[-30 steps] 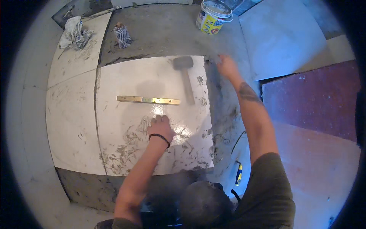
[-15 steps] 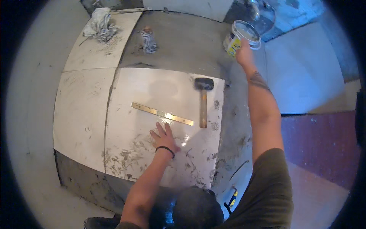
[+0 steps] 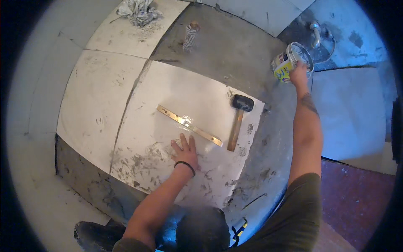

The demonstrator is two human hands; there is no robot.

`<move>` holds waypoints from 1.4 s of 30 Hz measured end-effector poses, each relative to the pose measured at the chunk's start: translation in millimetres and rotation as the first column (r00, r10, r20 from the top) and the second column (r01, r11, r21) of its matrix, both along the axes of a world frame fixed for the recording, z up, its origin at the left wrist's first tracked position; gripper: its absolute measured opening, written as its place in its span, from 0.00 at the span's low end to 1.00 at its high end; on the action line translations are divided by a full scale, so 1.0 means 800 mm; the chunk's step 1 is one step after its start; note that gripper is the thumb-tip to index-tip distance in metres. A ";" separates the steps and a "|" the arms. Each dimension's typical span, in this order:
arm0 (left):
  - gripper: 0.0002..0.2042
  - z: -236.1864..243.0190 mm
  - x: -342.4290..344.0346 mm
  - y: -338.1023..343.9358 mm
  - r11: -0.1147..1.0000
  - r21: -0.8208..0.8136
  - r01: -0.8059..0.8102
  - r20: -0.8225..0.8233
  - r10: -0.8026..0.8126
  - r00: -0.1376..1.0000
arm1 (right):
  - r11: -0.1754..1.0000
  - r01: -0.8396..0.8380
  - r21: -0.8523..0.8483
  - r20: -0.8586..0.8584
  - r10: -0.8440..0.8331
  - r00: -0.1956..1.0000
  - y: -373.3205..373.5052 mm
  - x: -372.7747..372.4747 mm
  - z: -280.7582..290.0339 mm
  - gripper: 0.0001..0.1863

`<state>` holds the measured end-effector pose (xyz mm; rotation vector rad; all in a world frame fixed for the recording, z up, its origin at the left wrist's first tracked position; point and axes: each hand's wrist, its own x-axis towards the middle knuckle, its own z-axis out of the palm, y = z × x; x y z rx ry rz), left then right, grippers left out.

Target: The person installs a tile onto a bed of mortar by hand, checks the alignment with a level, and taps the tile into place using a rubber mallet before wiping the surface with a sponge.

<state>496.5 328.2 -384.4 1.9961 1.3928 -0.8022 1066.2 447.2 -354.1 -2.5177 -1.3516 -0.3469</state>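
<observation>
I have the left hand flat on the pale tile at the frame's centre, its fingers spread wide, probably to prop my lean. At upper right, the right hand reaches out, fingers narrowed on the near rim of the tilted bucket; the rim likely offers the handiest grip. The spirit level lies slantwise mid-tile, the mallet right of it, both presumably parked within easy reach.
</observation>
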 end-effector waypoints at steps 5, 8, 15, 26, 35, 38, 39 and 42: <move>0.67 -0.001 0.002 0.003 1.000 -0.008 0.007 -0.005 -0.007 1.000 | 0.986 -0.002 -0.165 0.088 0.016 0.996 0.014 0.027 0.010 0.18; 0.65 0.000 0.000 0.001 0.999 -0.017 -0.029 0.009 0.029 1.000 | 0.957 -0.047 -0.286 0.202 0.108 0.973 0.013 0.031 0.017 0.11; 0.68 -0.004 0.000 -0.002 0.999 0.026 0.020 -0.031 -0.019 0.999 | 0.983 -0.092 -0.157 0.221 0.126 0.967 -0.046 0.012 0.014 0.10; 0.67 0.000 0.002 0.002 1.000 0.002 -0.008 -0.031 0.008 0.999 | 0.962 -0.090 -0.256 0.066 0.110 0.992 -0.211 -0.045 0.066 0.08; 0.68 0.006 0.007 0.005 0.997 0.014 0.078 -0.060 -0.077 0.995 | 0.921 -0.017 -0.389 -0.031 0.005 0.999 -0.395 -0.100 0.095 0.11; 0.69 0.006 0.006 0.003 0.998 0.012 0.056 -0.049 -0.055 0.997 | 0.805 0.025 -0.593 -0.041 -0.061 0.997 -0.431 -0.106 0.123 0.14; 0.70 0.005 0.005 0.003 0.999 0.010 0.042 -0.033 -0.042 0.999 | 0.739 0.023 -0.674 -0.104 -0.126 0.987 -0.436 -0.101 0.135 0.15; 0.69 -0.001 0.001 0.003 1.000 -0.011 0.015 -0.005 -0.015 1.000 | 0.774 -0.057 -0.630 -0.424 -0.282 0.860 -0.425 -0.071 0.150 0.17</move>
